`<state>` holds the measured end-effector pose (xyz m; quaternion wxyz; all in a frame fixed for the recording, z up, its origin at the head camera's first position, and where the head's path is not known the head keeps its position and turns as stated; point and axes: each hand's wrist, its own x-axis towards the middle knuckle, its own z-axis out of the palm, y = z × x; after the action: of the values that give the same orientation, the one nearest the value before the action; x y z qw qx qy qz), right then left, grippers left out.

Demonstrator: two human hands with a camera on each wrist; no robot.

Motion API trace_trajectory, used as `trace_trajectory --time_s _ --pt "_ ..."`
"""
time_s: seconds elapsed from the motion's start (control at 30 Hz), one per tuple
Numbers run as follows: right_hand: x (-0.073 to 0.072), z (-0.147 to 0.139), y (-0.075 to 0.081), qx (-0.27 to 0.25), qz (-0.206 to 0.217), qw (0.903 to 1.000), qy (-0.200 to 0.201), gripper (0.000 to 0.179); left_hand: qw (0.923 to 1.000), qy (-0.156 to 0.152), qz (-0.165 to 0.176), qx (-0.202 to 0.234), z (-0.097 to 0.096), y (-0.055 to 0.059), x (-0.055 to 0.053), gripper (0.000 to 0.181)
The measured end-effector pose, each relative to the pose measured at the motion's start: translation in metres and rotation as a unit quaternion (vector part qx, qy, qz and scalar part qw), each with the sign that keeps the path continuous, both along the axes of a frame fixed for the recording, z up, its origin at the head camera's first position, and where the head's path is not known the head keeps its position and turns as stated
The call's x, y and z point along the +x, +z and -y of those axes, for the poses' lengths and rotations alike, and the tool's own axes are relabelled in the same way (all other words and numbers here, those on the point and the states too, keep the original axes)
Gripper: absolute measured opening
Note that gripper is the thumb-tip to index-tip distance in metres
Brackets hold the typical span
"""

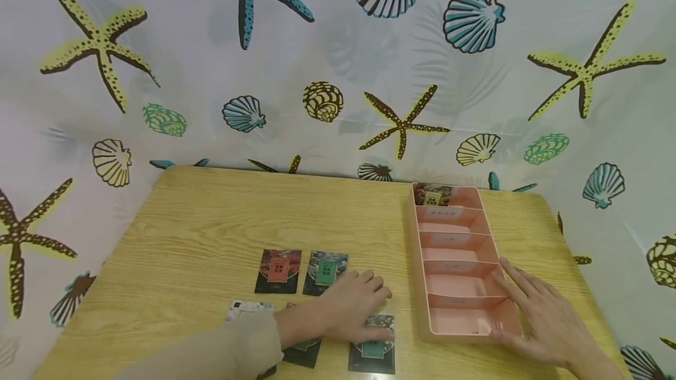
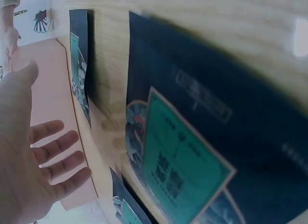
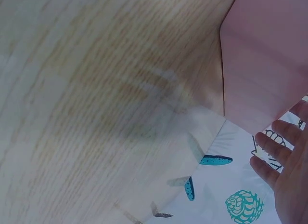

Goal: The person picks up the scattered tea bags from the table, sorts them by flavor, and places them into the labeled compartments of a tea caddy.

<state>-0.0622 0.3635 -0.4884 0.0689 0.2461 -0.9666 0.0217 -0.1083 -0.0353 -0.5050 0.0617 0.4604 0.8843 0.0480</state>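
A shell-patterned cloth is hanging behind the bench. The left hand and sleeve are partly hiding packets on it; a red-labelled packet is lying uncovered beyond. Rightward, the pink box is holding a brown packet in its farthest compartment. Both hands are showing unclenched fingers, the right hand touching the box's side.

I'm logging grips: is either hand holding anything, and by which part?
Neither hand visibly grips anything: the left hand is empty; the right hand rests open at the right rim of the pink, rectangular, plastic compartment box.
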Motion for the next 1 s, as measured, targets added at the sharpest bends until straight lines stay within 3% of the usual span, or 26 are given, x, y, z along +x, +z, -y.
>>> trace_trajectory --time_s 0.53,0.77,1.0 --pt "-0.001 0.001 0.002 0.001 -0.003 1.0000 0.000 0.104 0.9995 -0.027 0.008 -0.016 0.006 -0.010 0.016 0.077" --pt "-0.002 0.000 0.000 0.002 -0.001 1.0000 -0.003 0.103 0.9989 -0.037 -0.021 -0.017 0.008 -0.014 0.020 0.078" --pt "-0.001 -0.001 -0.001 0.002 -0.005 1.0000 -0.002 0.102 0.9989 -0.028 -0.036 -0.005 0.008 -0.018 0.022 0.078"
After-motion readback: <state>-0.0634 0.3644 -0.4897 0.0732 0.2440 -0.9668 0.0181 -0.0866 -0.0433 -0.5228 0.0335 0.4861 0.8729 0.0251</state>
